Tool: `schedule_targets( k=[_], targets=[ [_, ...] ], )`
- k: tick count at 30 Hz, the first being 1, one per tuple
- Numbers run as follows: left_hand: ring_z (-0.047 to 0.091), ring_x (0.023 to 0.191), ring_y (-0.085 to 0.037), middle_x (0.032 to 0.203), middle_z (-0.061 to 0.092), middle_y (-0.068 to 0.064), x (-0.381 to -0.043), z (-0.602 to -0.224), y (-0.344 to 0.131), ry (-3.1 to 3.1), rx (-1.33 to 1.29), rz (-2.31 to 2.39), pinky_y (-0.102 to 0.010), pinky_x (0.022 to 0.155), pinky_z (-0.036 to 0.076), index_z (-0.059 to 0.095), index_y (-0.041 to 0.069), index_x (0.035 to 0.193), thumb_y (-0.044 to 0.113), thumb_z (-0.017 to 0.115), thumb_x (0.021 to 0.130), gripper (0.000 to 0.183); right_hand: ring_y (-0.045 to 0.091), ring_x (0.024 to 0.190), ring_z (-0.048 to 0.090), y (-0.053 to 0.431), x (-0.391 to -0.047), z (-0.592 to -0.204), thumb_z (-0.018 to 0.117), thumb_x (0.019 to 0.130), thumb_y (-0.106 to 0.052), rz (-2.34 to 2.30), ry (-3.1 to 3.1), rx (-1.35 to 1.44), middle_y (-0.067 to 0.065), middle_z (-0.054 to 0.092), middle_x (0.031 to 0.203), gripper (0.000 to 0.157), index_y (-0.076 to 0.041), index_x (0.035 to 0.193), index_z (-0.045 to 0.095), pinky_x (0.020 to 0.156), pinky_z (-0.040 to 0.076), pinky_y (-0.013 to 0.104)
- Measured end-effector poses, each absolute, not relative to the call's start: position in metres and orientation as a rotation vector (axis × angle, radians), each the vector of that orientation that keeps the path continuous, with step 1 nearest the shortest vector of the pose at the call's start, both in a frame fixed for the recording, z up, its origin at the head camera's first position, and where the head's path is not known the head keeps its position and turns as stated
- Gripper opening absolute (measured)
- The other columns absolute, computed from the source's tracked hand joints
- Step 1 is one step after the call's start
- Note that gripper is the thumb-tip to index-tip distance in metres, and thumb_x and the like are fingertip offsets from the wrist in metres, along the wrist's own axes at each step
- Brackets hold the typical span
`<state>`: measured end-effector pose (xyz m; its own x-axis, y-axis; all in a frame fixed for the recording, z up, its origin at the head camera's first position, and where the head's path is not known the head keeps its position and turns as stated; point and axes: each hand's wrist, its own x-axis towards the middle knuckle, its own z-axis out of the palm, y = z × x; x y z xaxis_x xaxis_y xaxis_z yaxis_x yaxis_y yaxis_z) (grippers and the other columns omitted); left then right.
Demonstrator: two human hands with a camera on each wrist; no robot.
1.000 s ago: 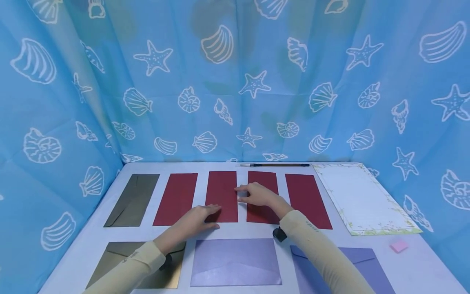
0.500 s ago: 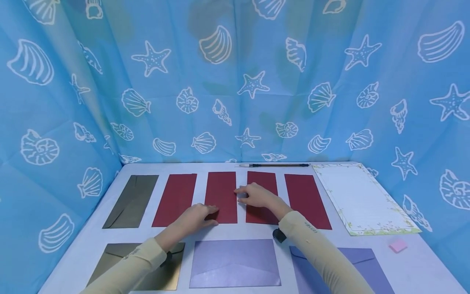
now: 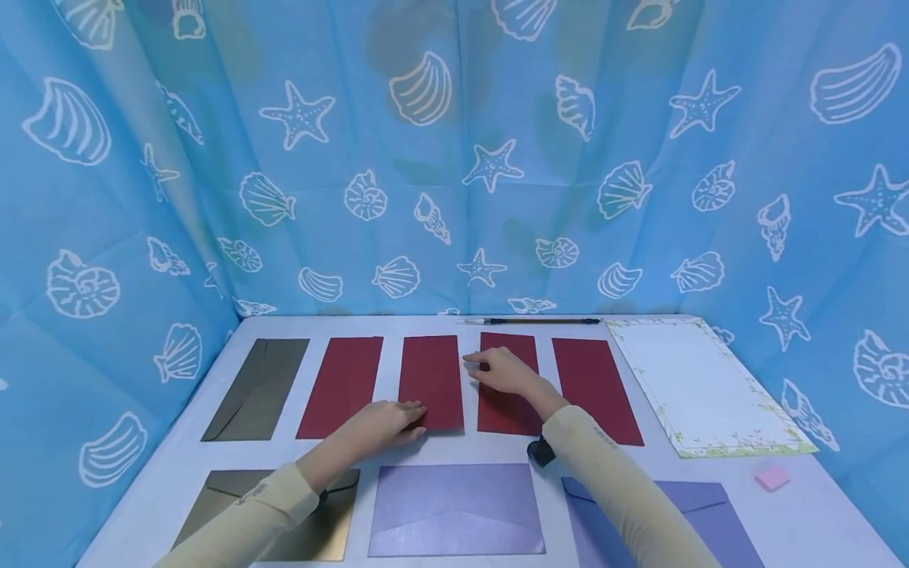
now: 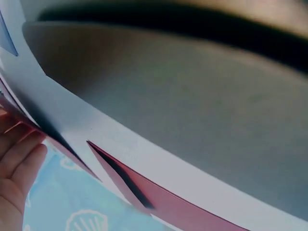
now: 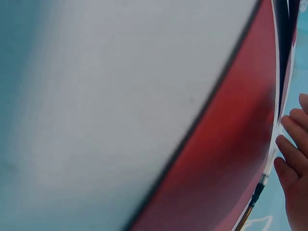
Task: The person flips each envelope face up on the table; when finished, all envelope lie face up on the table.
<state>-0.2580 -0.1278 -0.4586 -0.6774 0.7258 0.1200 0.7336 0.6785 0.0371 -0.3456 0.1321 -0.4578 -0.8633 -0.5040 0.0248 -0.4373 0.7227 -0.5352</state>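
Red envelopes lie in a row across the white table. My left hand point(image 3: 390, 422) is at the lower left corner of the middle red envelope point(image 3: 435, 371), pinching it between thumb and fingers. That envelope's near edge looks slightly raised. In the left wrist view, the fingers point(image 4: 21, 149) meet a red edge with a dark shadow beside it. My right hand point(image 3: 506, 372) hovers over the red envelope point(image 3: 507, 410) to the right, fingers loosely bent and pointing left, holding nothing. The right wrist view shows its fingers point(image 5: 293, 154) apart from the paper.
A dark olive envelope point(image 3: 256, 390) and another red envelope point(image 3: 341, 386) lie left. Gold point(image 3: 330, 521), lilac point(image 3: 454, 513) and purple point(image 3: 710, 513) envelopes line the front. A brush point(image 3: 543, 321), bordered paper point(image 3: 710, 386) and pink notes point(image 3: 772, 476) lie behind and right; a curtain point(image 3: 454, 158) surrounds.
The middle red envelope has shifted slightly toward me, its near edge rising under my left hand. My right hand has moved a little away to the right and back.
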Motion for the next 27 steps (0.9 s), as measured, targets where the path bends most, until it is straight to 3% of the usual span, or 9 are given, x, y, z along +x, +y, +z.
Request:
schedule_targets(
  k=[2, 4, 8, 10, 13, 16, 21, 27],
  targets=[
    [0.066, 0.104, -0.024, 0.118, 0.067, -0.013, -0.256, -0.457, -0.129, -2.766, -1.215, -0.148, -0.033, 0.081, 0.055, 0.066, 0.002, 0.121, 0.028, 0.069, 0.090, 0.041, 0.011, 0.053, 0.044, 0.133, -0.348, -0.457, 0.064, 0.094, -0.016, -0.832, 2.824, -0.725, 0.011, 0.067, 0.086, 0.040, -0.007, 0.133, 0.059, 0.054, 0.041, 0.022],
    [0.067, 0.101, -0.024, 0.118, 0.067, -0.013, -0.254, -0.455, -0.131, -2.734, -1.206, -0.188, -0.032, 0.079, 0.056, 0.066, 0.002, 0.122, 0.028, 0.068, 0.091, 0.041, 0.012, 0.051, 0.041, 0.132, -0.350, -0.457, 0.064, 0.094, -0.015, -0.841, 2.835, -0.689, 0.008, 0.063, 0.079, 0.040, -0.007, 0.133, 0.059, 0.054, 0.040, 0.022],
    [0.071, 0.085, -0.021, 0.120, 0.066, -0.013, -0.249, -0.452, -0.133, -2.674, -1.197, -0.263, -0.025, 0.070, 0.057, 0.065, 0.002, 0.124, 0.026, 0.066, 0.092, 0.040, 0.016, 0.055, 0.046, 0.126, -0.353, -0.457, 0.065, 0.093, -0.014, -0.863, 2.834, -0.674, 0.007, 0.066, 0.087, 0.040, -0.004, 0.131, 0.060, 0.055, 0.043, 0.024],
    [0.071, 0.081, -0.020, 0.121, 0.065, -0.014, -0.246, -0.450, -0.133, -2.646, -1.204, -0.286, -0.023, 0.067, 0.056, 0.064, 0.001, 0.125, 0.025, 0.065, 0.093, 0.039, 0.019, 0.064, 0.055, 0.121, -0.355, -0.459, 0.064, 0.093, -0.015, -0.885, 2.828, -0.666, 0.010, 0.068, 0.094, 0.039, -0.004, 0.131, 0.060, 0.060, 0.046, 0.026],
    [0.071, 0.079, -0.020, 0.123, 0.064, -0.015, -0.241, -0.448, -0.134, -2.623, -1.220, -0.324, -0.022, 0.065, 0.056, 0.061, 0.000, 0.127, 0.022, 0.063, 0.094, 0.040, 0.027, 0.097, 0.063, 0.115, -0.357, -0.461, 0.062, 0.095, -0.018, -0.950, 2.821, -0.629, 0.014, 0.067, 0.112, 0.040, -0.005, 0.133, 0.058, 0.080, 0.052, 0.032],
    [0.071, 0.084, -0.022, 0.123, 0.063, -0.016, -0.238, -0.446, -0.134, -2.604, -1.226, -0.338, -0.026, 0.069, 0.057, 0.059, -0.001, 0.129, 0.021, 0.063, 0.095, 0.041, 0.030, 0.125, 0.050, 0.111, -0.358, -0.460, 0.060, 0.096, -0.021, -1.050, 2.826, -0.567, 0.014, 0.057, 0.133, 0.043, -0.005, 0.135, 0.055, 0.098, 0.047, 0.043],
    [0.071, 0.087, -0.020, 0.116, 0.068, -0.014, -0.236, -0.445, -0.136, -2.516, -1.226, -0.346, -0.024, 0.067, 0.057, 0.059, -0.002, 0.128, 0.015, 0.065, 0.092, 0.040, 0.032, 0.132, 0.043, 0.107, -0.358, -0.452, 0.058, 0.097, -0.025, -1.187, 2.827, -0.547, 0.015, 0.050, 0.141, 0.049, -0.006, 0.141, 0.049, 0.103, 0.041, 0.047],
    [0.064, 0.062, -0.010, 0.106, 0.071, -0.011, -0.236, -0.446, -0.139, -2.424, -1.205, -0.465, -0.010, 0.051, 0.044, 0.059, -0.002, 0.128, 0.004, 0.069, 0.086, 0.043, 0.032, 0.133, 0.042, 0.103, -0.358, -0.443, 0.061, 0.096, -0.032, -1.254, 2.831, -0.554, 0.011, 0.046, 0.145, 0.056, -0.015, 0.147, 0.042, 0.102, 0.041, 0.046]
  ],
)
